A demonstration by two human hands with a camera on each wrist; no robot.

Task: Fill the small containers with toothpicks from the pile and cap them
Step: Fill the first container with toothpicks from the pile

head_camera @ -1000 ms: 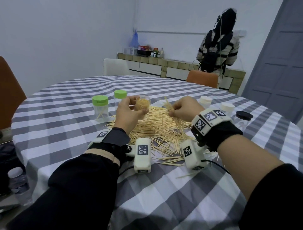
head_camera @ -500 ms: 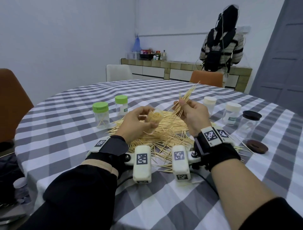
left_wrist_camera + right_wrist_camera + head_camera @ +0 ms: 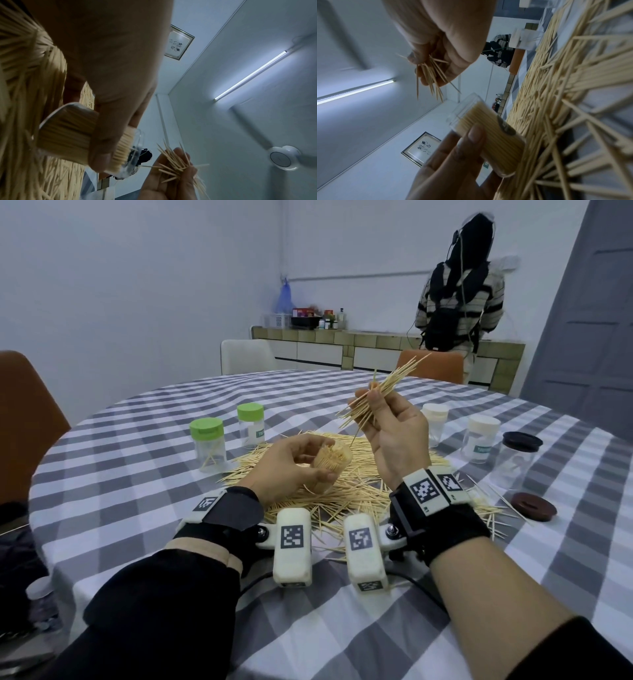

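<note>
My left hand (image 3: 291,467) grips a small clear container (image 3: 330,465) packed with toothpicks, tilted with its open mouth toward my right hand; the same container (image 3: 82,136) (image 3: 489,136) fills both wrist views. My right hand (image 3: 390,429) is raised above it and pinches a loose bundle of toothpicks (image 3: 380,395) (image 3: 429,75) (image 3: 176,166) that fans out up and to the right. Under both hands, the toothpick pile (image 3: 346,491) spreads over the checked tablecloth (image 3: 137,474).
Two green-capped containers (image 3: 207,445) (image 3: 251,424) stand left of the pile. Two white-capped ones (image 3: 434,424) (image 3: 483,438) and a black-capped jar (image 3: 519,460) stand right, with a brown lid (image 3: 533,506) lying flat. A person (image 3: 459,296) stands at the back counter; chairs ring the table.
My right hand lifted a bundle of toothpicks off the pile and raised it. My left hand brought the filled container lower and nearer, tilting its mouth toward the right hand.
</note>
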